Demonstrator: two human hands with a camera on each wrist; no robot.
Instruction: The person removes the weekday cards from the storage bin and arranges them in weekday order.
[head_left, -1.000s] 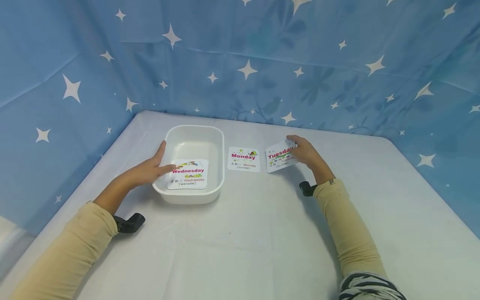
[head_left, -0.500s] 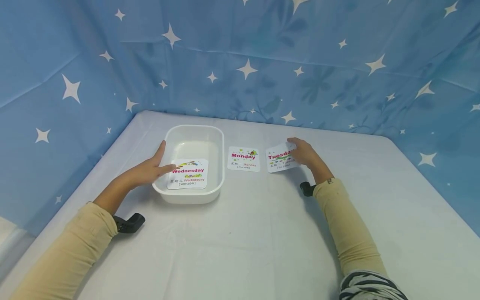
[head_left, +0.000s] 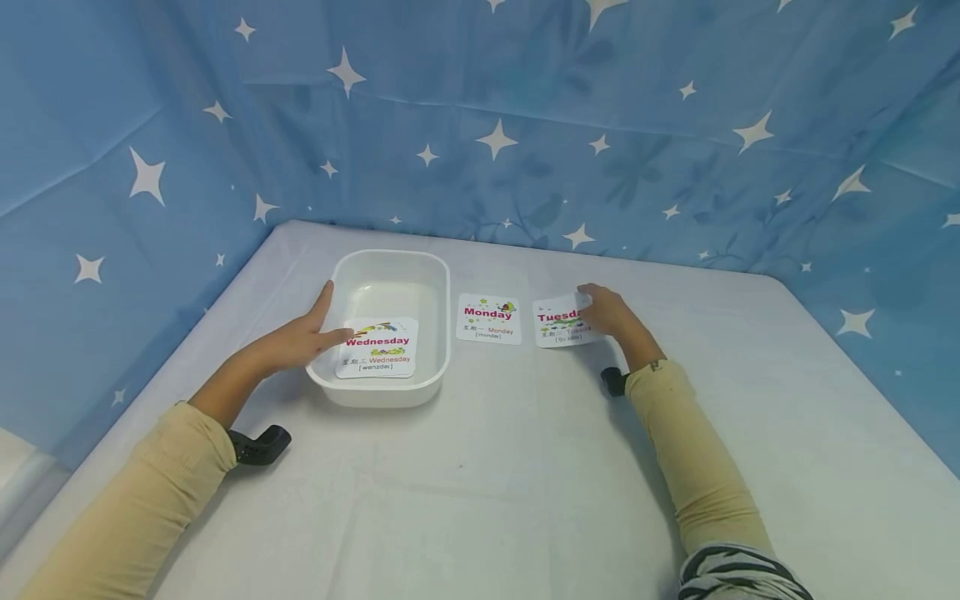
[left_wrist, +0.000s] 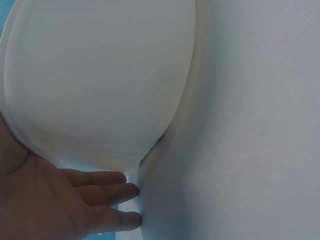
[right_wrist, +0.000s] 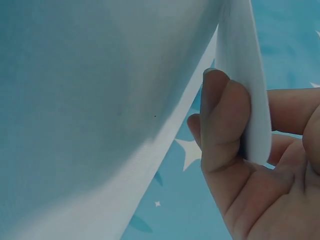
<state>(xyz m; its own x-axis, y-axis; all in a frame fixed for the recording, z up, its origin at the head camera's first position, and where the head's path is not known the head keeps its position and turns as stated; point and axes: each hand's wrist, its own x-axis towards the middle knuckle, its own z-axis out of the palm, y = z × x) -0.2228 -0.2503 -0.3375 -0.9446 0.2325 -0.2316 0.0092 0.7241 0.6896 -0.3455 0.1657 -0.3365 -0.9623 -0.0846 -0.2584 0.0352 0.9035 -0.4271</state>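
My right hand (head_left: 606,312) pinches the right side of a white Tuesday flashcard (head_left: 558,325) and covers the end of the red word. In the right wrist view that card (right_wrist: 257,100) is edge-on, between the thumb and the curled fingers (right_wrist: 227,125). My left hand (head_left: 300,335) holds the left wall of a white plastic tub (head_left: 438,367), thumb over the rim and the other fingers along the outside. A Wednesday flashcard (head_left: 375,354) lies in the tub beside that thumb. Left of the Tuesday card, a Monday flashcard (head_left: 489,323) lies flat on the table.
A white cloth covers the table (head_left: 465,500). Blue curtain fabric (head_left: 420,83) with white stars hangs behind and along the sides. Black wrist devices (head_left: 262,446) sit under both forearms.
My right hand has come down slightly toward me, and the Tuesday card has turned straighter and lies lower beside the Monday card. The left hand and the tub have stayed put.
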